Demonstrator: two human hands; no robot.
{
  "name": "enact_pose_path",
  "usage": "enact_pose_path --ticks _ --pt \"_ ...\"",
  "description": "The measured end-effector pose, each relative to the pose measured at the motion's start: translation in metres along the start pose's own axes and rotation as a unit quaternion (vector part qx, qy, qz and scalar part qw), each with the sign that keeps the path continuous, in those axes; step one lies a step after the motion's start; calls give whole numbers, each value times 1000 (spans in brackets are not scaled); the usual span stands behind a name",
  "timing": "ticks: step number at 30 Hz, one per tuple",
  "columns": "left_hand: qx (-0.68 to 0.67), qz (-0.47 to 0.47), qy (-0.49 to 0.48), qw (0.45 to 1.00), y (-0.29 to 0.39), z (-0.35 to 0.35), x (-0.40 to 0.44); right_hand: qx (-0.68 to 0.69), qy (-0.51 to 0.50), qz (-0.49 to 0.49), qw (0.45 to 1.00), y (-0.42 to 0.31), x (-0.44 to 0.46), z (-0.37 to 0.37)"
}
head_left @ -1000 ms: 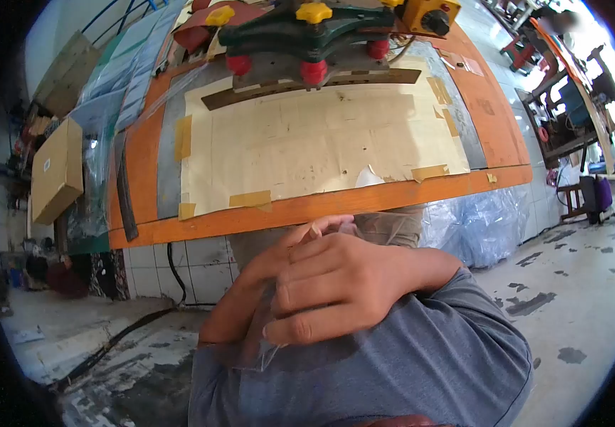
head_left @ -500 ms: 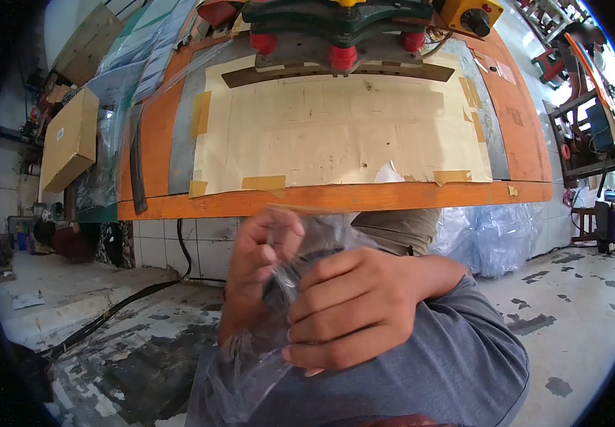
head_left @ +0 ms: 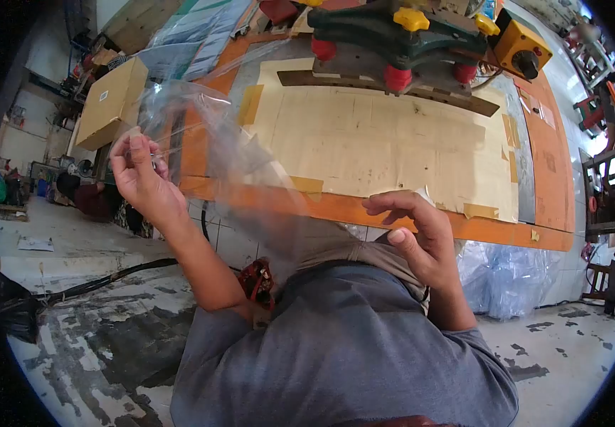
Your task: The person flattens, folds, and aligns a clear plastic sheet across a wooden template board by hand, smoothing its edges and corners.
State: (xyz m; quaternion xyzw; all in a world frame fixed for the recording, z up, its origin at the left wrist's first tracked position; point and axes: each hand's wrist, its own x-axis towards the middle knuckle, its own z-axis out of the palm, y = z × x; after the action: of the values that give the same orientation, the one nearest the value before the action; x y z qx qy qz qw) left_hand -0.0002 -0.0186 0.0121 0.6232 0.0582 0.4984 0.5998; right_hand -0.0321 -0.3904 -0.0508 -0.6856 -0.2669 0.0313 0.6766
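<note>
My left hand [head_left: 145, 174] is raised at the left, beyond the table's side, its fingers closed on an edge of a clear plastic sheet [head_left: 254, 167]. The sheet is thin and smeared by motion; it hangs in the air between my hands, over the table's front left corner. My right hand [head_left: 421, 238] is at the table's front edge with thumb and fingers apart, holding nothing. It is apart from the sheet. Behind it lies a cream board [head_left: 393, 142], taped down on the orange table [head_left: 492, 226].
A dark green press head [head_left: 385, 35] with red and yellow knobs stands over the board's far side. Beside it is a yellow control box [head_left: 522, 46]. A cardboard box [head_left: 112, 103] sits at the left. Bundled clear plastic [head_left: 510, 277] lies below the table at the right.
My hands were close together on the crumpled clear plastic near my lap. Now they are apart: the left has swung out left and up with the sheet, and the right has let go.
</note>
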Motion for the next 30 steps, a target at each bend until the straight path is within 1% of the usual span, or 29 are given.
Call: enact_pose_path --ticks 1,2,4,8,11,13,15,17,18,20,22,23,25,26,28,30 --pt "-2 9 20 1000 3 5 1 11 -5 29 999 3 -1 -1" --pt "-5 12 21 1000 5 9 -1 9 -5 26 1000 5 -1 0" --pt "-48 28 8 998 10 16 -9 27 37 27 999 9 -1 4" --pt "-46 56 -24 997 13 22 -30 47 57 19 997 13 0 5" --pt "-61 50 -16 997 12 29 -43 68 58 -10 996 19 -3 5" --pt "-76 29 -58 995 7 31 -51 34 31 -11 999 23 -7 0" --pt "-57 36 -45 997 2 37 -57 48 25 -24 998 28 -13 -4" --pt "-46 1 -59 997 3 41 -64 61 20 -39 997 29 -13 -5" --pt "-46 0 -59 997 3 42 -66 77 35 -30 996 27 -12 -4" --pt "-63 -8 -94 994 1 44 -71 91 53 -18 994 16 -9 2" --pt "-70 -17 -111 991 -1 44 -76 100 147 35 983 0 3 13" --pt "-75 -26 -126 989 -3 44 -77 99 149 35 983 -1 6 14" --pt "-83 -29 -138 987 -6 44 -81 153 139 68 976 0 11 15" --pt "-88 -32 -147 985 -6 44 -82 152 140 68 976 5 11 12" --pt "-88 -42 -147 984 -5 44 -84 136 55 22 989 17 11 6" --pt "-87 -52 -147 984 -6 43 -84 135 41 11 990 19 14 5"
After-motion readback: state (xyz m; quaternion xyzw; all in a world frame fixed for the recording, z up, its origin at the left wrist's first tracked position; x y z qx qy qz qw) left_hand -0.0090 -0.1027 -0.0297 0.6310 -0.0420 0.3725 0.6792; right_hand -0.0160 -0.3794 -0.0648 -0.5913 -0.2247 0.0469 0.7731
